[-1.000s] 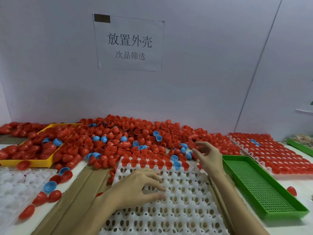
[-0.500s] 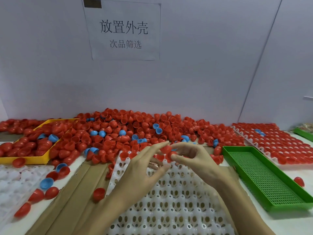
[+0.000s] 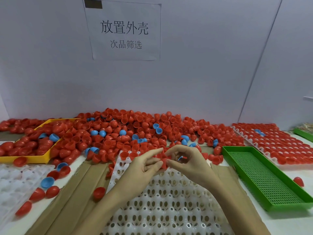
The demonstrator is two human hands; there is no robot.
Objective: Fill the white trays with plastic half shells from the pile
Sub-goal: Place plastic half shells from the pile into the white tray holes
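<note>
A large pile of red and blue half shells (image 3: 128,131) spreads along the back wall. In front of me lies a white tray (image 3: 169,206) with rows of holes; a few red shells sit in its far row. My left hand (image 3: 142,167) and my right hand (image 3: 188,161) meet over the tray's far edge. Both pinch a red half shell (image 3: 163,160) between their fingertips. A bit of blue shell (image 3: 180,158) shows under my right fingers.
A yellow tray (image 3: 42,156) full of shells stands at the left. A second white tray (image 3: 15,180) lies at the near left, loose shells (image 3: 49,182) beside it. A green perforated tray (image 3: 264,177) sits at the right, a filled white tray (image 3: 277,141) behind it. Cardboard (image 3: 76,192) lies under the tray.
My hands came together over the tray's far edge from apart. They now pinch a red shell between them, slightly lower than half a second ago.
</note>
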